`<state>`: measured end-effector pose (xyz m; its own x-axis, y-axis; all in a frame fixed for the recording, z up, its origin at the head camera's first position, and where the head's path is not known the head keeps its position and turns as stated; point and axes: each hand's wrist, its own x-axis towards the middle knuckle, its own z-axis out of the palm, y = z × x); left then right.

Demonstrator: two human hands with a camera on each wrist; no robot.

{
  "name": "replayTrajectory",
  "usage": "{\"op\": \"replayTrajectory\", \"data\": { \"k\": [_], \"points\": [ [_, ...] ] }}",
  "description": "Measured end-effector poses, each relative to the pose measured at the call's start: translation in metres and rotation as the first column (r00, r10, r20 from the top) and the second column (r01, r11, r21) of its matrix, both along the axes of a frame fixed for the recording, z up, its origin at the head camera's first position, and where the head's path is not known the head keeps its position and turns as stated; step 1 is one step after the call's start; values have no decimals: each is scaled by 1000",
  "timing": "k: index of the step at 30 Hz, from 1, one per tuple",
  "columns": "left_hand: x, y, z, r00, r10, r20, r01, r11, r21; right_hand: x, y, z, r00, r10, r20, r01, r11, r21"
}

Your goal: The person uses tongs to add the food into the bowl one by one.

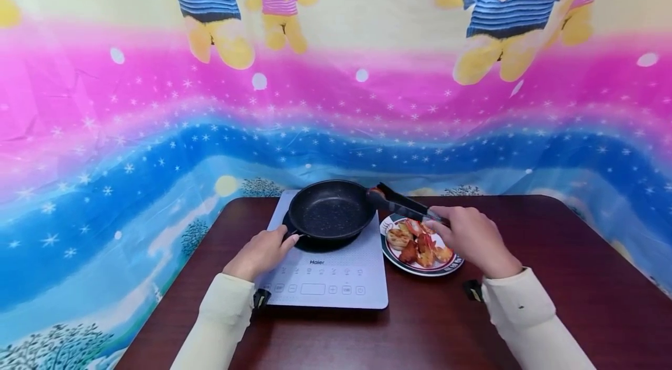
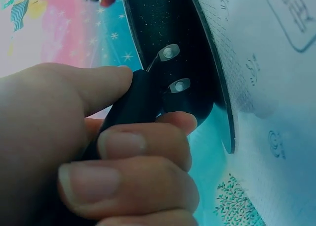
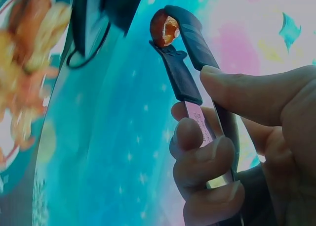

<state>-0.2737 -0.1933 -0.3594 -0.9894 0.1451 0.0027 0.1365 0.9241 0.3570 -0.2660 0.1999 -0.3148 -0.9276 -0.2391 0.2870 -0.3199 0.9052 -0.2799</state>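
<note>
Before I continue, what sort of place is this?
Probably a makeshift cooking corner: a black frying pan, a Haier cooktop on a table, and a cartoon-bear backdrop behind.

A dark reddish-brown bench (image 1: 325, 338) with a glossy top and rounded far corners stands before a printed cloth (image 1: 346, 25) that hangs behind it and along both sides. Yellow bears (image 1: 217, 46) in blue or pink striped shirts show near the top, above a pink band, a wavy blue band dotted with white snowflakes (image 1: 49, 240), and leafy trees (image 1: 58, 346) low down.
</note>
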Motion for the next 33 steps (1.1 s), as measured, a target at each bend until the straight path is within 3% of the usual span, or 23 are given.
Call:
{"op": "replayTrajectory", "data": {
  "k": [7,14,23,30,33],
  "points": [
    [2,0,2,999,-4,34,4,1000,9,-8,-30,-7,999,42,0,-42,999,-12],
    [7,0,7,998,-16,55,16,1000,3,-11,-48,-15,999,32,39,-31,999,-18],
    [19,-2,12,989,-1,146,-7,998,57,-12,-67,-19,995,10,100,-14,999,40],
    [19,-4,13,988,-4,152,-3,999,45,-10,-81,-11,992,2,125,-9,998,55],
    [19,-4,12,988,-11,151,4,999,42,-12,-88,-2,988,-9,156,-7,995,104]
  ]
}}
